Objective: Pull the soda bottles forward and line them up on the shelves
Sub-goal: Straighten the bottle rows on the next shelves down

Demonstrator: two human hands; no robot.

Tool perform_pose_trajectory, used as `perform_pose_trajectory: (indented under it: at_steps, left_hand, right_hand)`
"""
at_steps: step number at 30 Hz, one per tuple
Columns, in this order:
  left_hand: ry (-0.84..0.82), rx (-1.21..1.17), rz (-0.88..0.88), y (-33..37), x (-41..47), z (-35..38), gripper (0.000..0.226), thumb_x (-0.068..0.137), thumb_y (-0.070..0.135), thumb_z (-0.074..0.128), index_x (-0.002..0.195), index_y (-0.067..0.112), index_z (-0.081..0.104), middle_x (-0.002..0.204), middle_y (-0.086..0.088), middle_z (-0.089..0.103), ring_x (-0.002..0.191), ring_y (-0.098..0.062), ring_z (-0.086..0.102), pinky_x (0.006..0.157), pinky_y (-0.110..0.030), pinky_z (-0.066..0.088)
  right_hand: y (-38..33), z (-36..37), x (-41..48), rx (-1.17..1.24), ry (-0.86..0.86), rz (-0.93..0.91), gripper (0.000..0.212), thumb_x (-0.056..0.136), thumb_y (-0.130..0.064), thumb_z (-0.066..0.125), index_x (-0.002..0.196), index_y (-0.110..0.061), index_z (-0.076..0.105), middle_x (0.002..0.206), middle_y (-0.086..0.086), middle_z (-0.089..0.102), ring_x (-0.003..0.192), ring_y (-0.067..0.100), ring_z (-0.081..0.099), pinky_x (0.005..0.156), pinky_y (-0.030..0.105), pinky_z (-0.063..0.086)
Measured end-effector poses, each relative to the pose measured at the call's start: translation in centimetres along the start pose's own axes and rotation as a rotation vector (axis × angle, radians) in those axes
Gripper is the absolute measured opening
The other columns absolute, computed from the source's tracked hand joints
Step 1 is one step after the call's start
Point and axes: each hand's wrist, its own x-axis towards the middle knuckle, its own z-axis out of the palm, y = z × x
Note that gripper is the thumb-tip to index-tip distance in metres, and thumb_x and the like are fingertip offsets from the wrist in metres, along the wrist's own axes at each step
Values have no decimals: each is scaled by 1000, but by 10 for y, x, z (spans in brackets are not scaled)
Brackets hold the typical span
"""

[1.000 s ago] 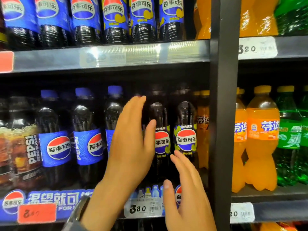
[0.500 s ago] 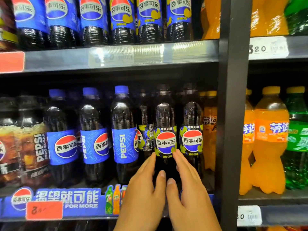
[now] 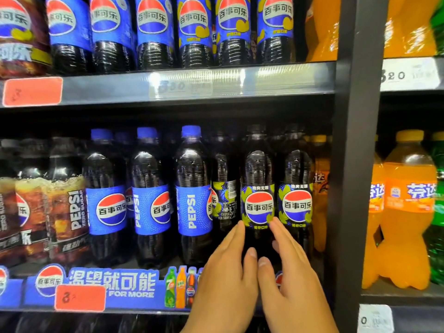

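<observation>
You're facing a store shelf (image 3: 16,272) of soda. A black post (image 3: 355,164) splits it from a bay of orange btls (image 3: 408,212) on the rt.

Top row (image 3: 153,32): blue-label Pepsi, fronts about flush. Mid row, L to R:
- zero btls (image 3: 64,212), brown label, "PEPSI ZERO SUGAR"
- three blue btls (image 3: 149,200), blue caps, "PEPSI" and "百事可乐"
- dark-capped lime-label Pepsi

The move turns on the lime btl (image 3: 258,188). It stands upright, long axis vertical, at the shelf front, straight ahead of your hands and between them. Its twin (image 3: 296,200) stands just beside it on the rt.

Your left hand (image 3: 225,284) lies along its left flank and your right hand (image 3: 293,292) along its right. Both are low on the body, fingertips reaching the label's lower edge. Fingers on both are straight and close together, gripping nothing. The thumbs nearly meet in front of the btl. The tips seem to touch its sides, but how firmly can't be told.

Just left of it a back btl (image 3: 224,188) sits deeper in, label turned sideways. It's prob. the next to bring fwd, and your left hand is nearer.

Writing:
- both lime labels: "百事可乐"
- orange labels: end in "达"
- banner (image 3: 113,282): "渴望就可能 FOR MORE", w/ a small 7UP pic
- tag (image 3: 408,74): "320"
- red tag (image 3: 80,298): one scrawled digit, unclear
</observation>
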Motion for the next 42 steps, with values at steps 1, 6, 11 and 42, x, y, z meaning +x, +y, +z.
perform_pose_trajectory:
  at_steps: [1, 6, 11, 42]
  left_hand:
    - [11, 21, 14, 0, -1, -1, 53, 96, 28, 49, 147, 32, 35, 149, 20, 37, 134, 8, 33, 111, -20, 30]
    - [407, 189, 268, -1, 0, -31, 30, 87, 25, 61, 117, 20, 63, 111, 12, 61, 102, -10, 59, 88, -30, 48]
    - [546, 334, 81, -11, 23, -55, 73, 69, 38, 81, 128, 12, 47, 124, -4, 49, 114, -25, 46, 97, -42, 41]
    - [499, 406, 227, -50, 10, -71, 61, 83, 38, 71, 136, 21, 49, 142, -1, 41, 123, -19, 40, 102, -37, 37]
  right_hand:
    - [-4, -1, 0, -25, 5, -17, 66, 92, -18, 55, 133, -50, 15, 141, -37, 18, 135, -10, 25, 95, -5, 20]
    - [-34, -13, 16, -242, 201, -366, 49, 88, -20, 53, 137, -24, 48, 140, -19, 44, 131, -5, 35, 105, 3, 22]
    - [-87, -26, 79, -416, 160, -525, 31, 92, -15, 51, 120, -8, 61, 124, 4, 59, 121, 19, 50, 105, 27, 35]
    - [-126, 4, 241, -1058, -412, -292, 57, 95, -50, 43, 131, -6, 46, 134, 15, 50, 117, 36, 52, 80, 32, 37]
